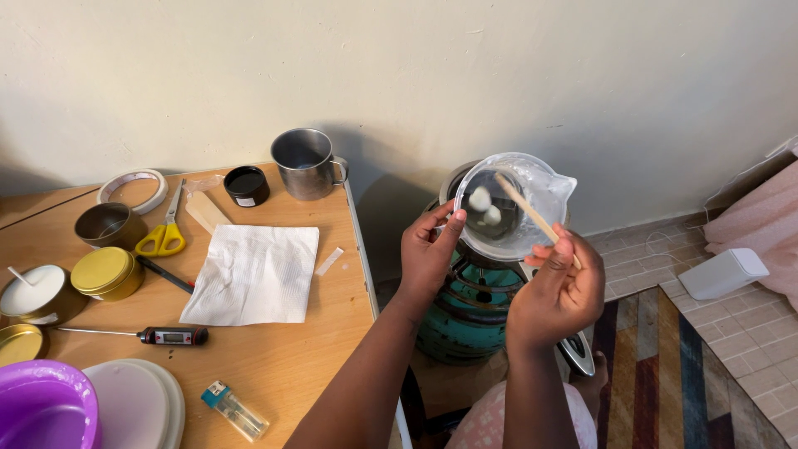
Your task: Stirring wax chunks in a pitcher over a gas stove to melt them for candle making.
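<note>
2 hands meet over a teal gas cylinder just right of the worktop. The left hand grips the rim of a clear plastic measuring cup, thumb inside the rim and fingers behind it, tilting the cup so its mouth faces the camera. The right hand sits just below and right of the cup, pinching a wooden stick whose upper end reaches into it. 2 white lumps cling to the inside wall of the cup.

On the worktop, well left of the hands, a metal mug stands by the wall, its contents not visible. Beside it sits a small black jar. An open gold tin looks empty, another gold tin is lidded, and a third tin holds white wax with a wick. A purple bowl shows at the near edge, and a white napkin lies flat in the middle.
</note>
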